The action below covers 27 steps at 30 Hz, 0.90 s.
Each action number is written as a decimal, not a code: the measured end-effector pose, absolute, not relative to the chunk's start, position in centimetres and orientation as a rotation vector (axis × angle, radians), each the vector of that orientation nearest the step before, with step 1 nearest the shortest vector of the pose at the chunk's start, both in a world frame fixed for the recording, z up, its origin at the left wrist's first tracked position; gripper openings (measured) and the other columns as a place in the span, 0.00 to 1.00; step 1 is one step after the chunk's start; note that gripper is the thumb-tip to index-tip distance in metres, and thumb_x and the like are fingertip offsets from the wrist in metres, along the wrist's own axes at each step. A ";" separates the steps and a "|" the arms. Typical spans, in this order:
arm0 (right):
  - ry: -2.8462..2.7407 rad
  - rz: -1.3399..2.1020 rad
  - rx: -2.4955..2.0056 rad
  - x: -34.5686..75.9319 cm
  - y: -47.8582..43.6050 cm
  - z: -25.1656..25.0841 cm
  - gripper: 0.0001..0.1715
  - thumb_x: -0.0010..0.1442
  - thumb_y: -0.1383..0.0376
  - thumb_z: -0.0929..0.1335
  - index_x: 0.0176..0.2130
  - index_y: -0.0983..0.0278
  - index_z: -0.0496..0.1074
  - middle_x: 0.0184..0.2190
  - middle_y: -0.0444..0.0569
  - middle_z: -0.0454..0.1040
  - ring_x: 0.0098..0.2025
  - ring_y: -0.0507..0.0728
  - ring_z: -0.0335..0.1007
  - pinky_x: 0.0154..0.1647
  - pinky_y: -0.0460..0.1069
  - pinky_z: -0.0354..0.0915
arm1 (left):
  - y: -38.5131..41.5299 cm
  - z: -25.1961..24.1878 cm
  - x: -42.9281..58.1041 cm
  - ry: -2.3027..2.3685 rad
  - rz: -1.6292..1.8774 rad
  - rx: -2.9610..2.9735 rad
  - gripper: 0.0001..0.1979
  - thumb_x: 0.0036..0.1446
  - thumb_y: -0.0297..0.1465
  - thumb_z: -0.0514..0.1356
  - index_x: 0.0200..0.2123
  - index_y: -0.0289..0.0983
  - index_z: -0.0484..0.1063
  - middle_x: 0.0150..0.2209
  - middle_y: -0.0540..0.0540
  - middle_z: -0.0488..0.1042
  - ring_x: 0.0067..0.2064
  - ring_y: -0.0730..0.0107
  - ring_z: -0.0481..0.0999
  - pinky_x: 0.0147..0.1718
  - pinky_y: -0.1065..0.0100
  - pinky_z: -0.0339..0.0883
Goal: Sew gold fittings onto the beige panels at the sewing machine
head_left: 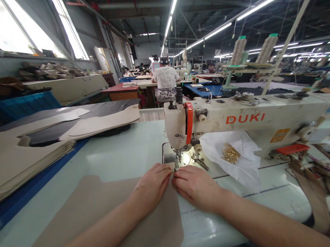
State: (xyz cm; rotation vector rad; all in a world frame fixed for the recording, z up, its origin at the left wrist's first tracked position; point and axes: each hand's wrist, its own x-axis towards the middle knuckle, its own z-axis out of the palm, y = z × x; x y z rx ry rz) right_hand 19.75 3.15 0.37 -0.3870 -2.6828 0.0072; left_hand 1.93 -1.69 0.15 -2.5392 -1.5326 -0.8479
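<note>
A large taupe fabric panel point(108, 209) lies on the pale green sewing table, its narrow end just in front of the sewing machine's needle area point(180, 153). My left hand point(153, 184) rests over that end, its fingers closed on the panel's edge. A small beige strip point(170, 165) shows at its fingertips. Close beside it, my right hand point(196, 186) is closed in a pinch at the panel's right edge. A tiny dark tip shows between the two hands; its kind cannot be made out. The fingers hide most of what they hold.
The white sewing machine point(216, 115) spans the right side. Gold-coloured small metal parts point(231, 153) lie on a white plastic bag point(247, 167). Stacked beige panels point(32, 165) stand at left. Brown straps point(311, 193) hang at right. A person point(166, 79) sits ahead.
</note>
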 end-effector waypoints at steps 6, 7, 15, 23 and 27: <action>-2.696 -0.027 -0.331 19.8 3.3 -0.3 0.10 0.64 0.69 0.61 0.34 0.67 0.71 0.33 0.51 0.74 0.39 0.56 0.67 0.45 0.51 0.63 | -0.9 -0.2 1.7 -1.523 -0.775 -2.513 0.10 0.61 0.24 0.51 0.32 0.36 0.71 0.32 0.46 0.75 0.36 0.67 0.72 0.38 0.65 0.69; -2.691 -0.030 -0.325 19.8 3.3 -0.5 0.10 0.64 0.69 0.61 0.35 0.67 0.71 0.33 0.51 0.73 0.39 0.56 0.66 0.45 0.51 0.63 | -0.7 -0.3 1.7 -1.522 -0.755 -2.510 0.10 0.60 0.24 0.51 0.31 0.37 0.70 0.31 0.47 0.75 0.35 0.67 0.72 0.38 0.65 0.69; -2.707 -0.051 -0.329 19.8 3.5 -0.6 0.08 0.64 0.68 0.62 0.35 0.66 0.70 0.34 0.49 0.73 0.40 0.56 0.65 0.45 0.51 0.62 | -0.4 -0.5 1.9 -1.488 -0.751 -2.436 0.11 0.61 0.25 0.49 0.28 0.37 0.68 0.29 0.47 0.73 0.33 0.68 0.71 0.34 0.67 0.68; -2.720 -0.121 -0.354 19.8 3.4 -0.4 0.07 0.62 0.67 0.64 0.33 0.65 0.70 0.32 0.47 0.72 0.38 0.56 0.64 0.43 0.50 0.61 | -0.5 -0.7 1.7 -1.437 -0.774 -2.424 0.12 0.62 0.26 0.48 0.29 0.37 0.69 0.29 0.47 0.74 0.33 0.67 0.71 0.35 0.66 0.68; -2.707 -0.125 -0.344 19.8 3.5 -0.5 0.07 0.62 0.67 0.65 0.32 0.65 0.69 0.31 0.46 0.71 0.37 0.55 0.64 0.43 0.50 0.60 | -0.5 -0.5 1.7 -1.424 -0.773 -2.428 0.13 0.62 0.27 0.47 0.29 0.37 0.69 0.29 0.47 0.74 0.33 0.67 0.72 0.35 0.66 0.68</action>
